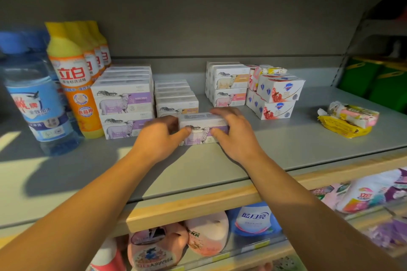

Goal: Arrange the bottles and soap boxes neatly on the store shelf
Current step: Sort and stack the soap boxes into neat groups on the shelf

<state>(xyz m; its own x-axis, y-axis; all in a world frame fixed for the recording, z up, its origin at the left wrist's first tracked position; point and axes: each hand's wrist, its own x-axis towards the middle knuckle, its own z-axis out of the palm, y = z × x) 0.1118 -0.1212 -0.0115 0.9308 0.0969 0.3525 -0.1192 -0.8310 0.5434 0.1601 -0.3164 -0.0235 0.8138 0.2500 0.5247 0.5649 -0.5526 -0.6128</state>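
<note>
two hands are gripping one purple soap box (203, 128) at the centre of the frame, the left hand (161, 136) curling round its left end and the right hand (234, 131) clasping its right end with fingers over the top. the box is sitting on the grey shelf (286, 138), just in front of a low row of boxes (176, 98) and right of the purple stack (124, 103).

Camera: one wide-angle view, worn on my head.
Facing: forward and down onto the grey shelf (286, 143), its back panel straight ahead.
Nearness: close; my forearms reach in from the bottom edge.
Lower edge: the shelf below shows under the wooden lip (198, 207).
Edges: lines bow outward.
</note>
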